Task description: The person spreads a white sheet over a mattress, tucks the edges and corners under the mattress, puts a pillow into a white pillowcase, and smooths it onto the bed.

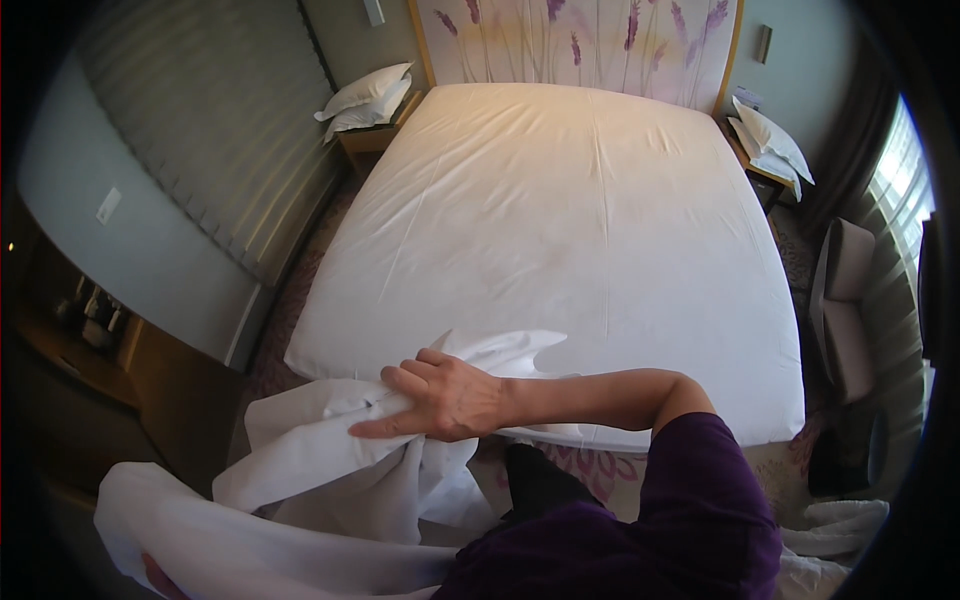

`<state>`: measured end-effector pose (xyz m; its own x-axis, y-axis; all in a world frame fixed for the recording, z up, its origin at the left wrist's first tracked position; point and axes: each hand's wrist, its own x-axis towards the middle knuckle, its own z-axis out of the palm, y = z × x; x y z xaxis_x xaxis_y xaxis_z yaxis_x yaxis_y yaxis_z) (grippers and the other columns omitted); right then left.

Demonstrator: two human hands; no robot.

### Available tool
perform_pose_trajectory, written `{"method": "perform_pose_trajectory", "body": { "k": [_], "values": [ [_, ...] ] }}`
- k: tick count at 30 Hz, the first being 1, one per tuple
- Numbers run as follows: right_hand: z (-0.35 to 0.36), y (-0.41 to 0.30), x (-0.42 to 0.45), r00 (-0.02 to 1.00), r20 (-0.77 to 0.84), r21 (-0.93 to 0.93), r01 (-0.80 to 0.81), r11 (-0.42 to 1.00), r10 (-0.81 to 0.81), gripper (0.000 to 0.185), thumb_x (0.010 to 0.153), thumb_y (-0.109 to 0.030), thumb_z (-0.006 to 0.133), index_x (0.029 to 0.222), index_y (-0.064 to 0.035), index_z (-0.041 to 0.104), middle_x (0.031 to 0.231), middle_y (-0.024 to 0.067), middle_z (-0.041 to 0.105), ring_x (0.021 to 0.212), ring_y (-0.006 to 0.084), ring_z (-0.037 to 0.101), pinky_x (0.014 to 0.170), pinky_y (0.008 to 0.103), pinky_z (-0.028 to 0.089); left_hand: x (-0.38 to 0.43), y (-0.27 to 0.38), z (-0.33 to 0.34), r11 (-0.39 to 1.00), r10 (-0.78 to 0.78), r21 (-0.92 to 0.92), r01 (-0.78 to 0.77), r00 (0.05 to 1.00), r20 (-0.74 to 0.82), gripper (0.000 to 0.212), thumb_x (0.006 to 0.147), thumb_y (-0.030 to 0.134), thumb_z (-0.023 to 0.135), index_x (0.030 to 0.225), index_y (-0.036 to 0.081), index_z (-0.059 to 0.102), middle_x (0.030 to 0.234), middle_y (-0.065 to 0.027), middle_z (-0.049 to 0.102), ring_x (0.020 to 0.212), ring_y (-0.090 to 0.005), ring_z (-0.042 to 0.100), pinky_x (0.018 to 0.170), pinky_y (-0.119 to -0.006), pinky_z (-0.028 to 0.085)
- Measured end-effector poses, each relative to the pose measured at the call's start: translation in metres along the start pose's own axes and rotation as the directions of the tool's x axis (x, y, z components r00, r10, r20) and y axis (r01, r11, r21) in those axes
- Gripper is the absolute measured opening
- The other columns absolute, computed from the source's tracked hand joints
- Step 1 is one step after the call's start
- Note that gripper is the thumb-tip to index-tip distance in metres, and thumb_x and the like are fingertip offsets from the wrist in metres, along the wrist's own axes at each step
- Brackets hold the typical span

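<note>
My right hand (446,397) reaches across my body and grips a bunched white sheet (322,465) just above the foot of the bed. Folds of the cloth hang below the hand and spread toward the lower left. Part of the sheet touches the bed's near edge. Only a sliver of my left hand (159,579) shows at the lower left, under the raised cloth it holds; its fingers are mostly hidden. Before me lies a wide bed (540,247) with a wrinkled white fitted cover.
White pillows (371,97) are stacked on the left nightstand (367,139), and more pillows (772,142) rest on the right one. A chair (847,315) stands by the window curtain. Crumpled white cloth (832,540) lies at the lower right. A floral headboard (577,45) backs the bed.
</note>
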<state>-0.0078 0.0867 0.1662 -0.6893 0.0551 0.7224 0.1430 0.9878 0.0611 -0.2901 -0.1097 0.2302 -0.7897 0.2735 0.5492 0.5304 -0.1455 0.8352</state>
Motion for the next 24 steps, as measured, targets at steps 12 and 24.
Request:
{"method": "perform_pose_trajectory", "body": {
  "k": [12, 24],
  "values": [
    [-0.127, 0.546, 0.018, 0.929, 0.001, -0.525, -0.314, 0.791, 0.369, 0.043, 0.078, -0.019, 0.056, 0.122, -0.0211, 0.059, 0.089, 0.0120, 0.059, 0.092, 0.0273, 0.057, 0.075, 0.0465, 0.044, -0.001, 0.027, 0.242, 0.923, -0.313, -0.189, 0.337, 0.939, 0.144, 0.068, 0.088, 0.049, 0.053, 0.129, -0.005, 0.047, 0.122, -0.0203, 0.056, 0.108, -0.0332, 0.056, 0.093, -0.043, 0.045],
    [0.039, 0.529, -0.197, 0.674, -0.068, -0.504, -0.660, 0.558, 0.736, 0.041, 0.084, -0.026, 0.065, 0.123, -0.0152, 0.059, 0.127, 0.0108, 0.055, 0.128, 0.0333, 0.040, 0.108, 0.0648, 0.015, -0.166, -0.111, 0.312, 0.851, -0.491, 0.178, 0.494, 0.628, 0.604, 0.029, 0.084, 0.012, 0.066, 0.105, -0.008, 0.065, 0.087, -0.0154, 0.067, 0.077, -0.0271, 0.063, 0.075, -0.036, 0.052]
  ]
}}
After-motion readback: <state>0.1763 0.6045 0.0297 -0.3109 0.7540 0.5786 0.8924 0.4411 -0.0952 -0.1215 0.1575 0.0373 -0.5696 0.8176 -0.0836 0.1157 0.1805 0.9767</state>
